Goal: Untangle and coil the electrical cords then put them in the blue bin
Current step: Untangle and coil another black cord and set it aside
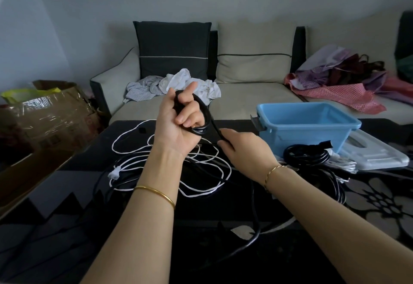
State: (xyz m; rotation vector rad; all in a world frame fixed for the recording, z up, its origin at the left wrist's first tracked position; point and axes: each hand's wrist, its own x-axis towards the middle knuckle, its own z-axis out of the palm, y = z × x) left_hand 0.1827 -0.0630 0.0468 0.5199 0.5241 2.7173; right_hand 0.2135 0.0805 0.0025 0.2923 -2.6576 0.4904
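Dark glossy tabletop [67, 194]; sofa [245, 96] behind, clothes strewn. Blue bin [312, 136] at right, coiled cord [306, 156] just before it. White cord [114, 173] tangled mid-tabletop. Left hand [176, 122] raised, fingers curled round black cord [202, 107] loops; right hand [245, 149] seemingly pinches same cord lower down.

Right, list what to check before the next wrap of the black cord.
1. The left hand grips the looped black rubber cord: ok.
2. The right hand pinches that cord's free run: ok.
3. Free run clear of the thin white cord: cannot tell, dark on dark.
4. The blue plastic bin is open, its pale lid off: ok.
5. The finished black coil is in the bin: not ok, it lies beside it.
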